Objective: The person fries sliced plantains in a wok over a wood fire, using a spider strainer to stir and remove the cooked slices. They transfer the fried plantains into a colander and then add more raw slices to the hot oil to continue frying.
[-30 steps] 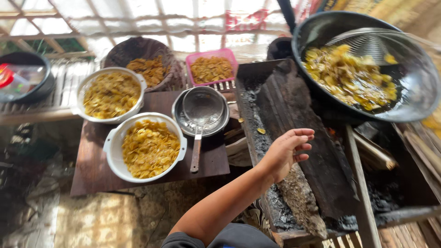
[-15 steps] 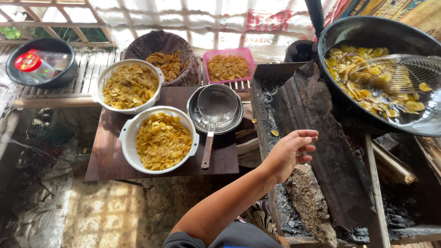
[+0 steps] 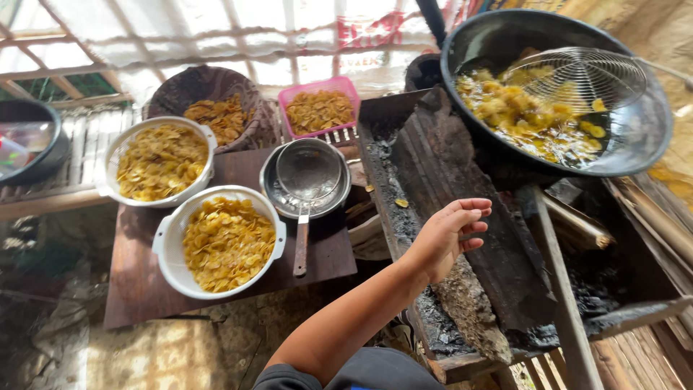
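Left hand [image 3: 449, 235] hovers empty, fingers loosely curled, above charred stove planks [image 3: 462, 209]. Right hand unseen. Wire skimmer [image 3: 581, 76] rests in wok [image 3: 635, 137] over frying chips [image 3: 520, 115]. Frying stage; draining calls for grasping skimmer.

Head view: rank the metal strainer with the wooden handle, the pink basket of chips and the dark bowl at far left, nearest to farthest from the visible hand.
1. metal strainer, resting in a pan just left of the hand, which hangs over the charred firebox.
2. pink basket, farther up and left, behind the strainer.
3. dark bowl, at the far left edge on the slatted shelf.
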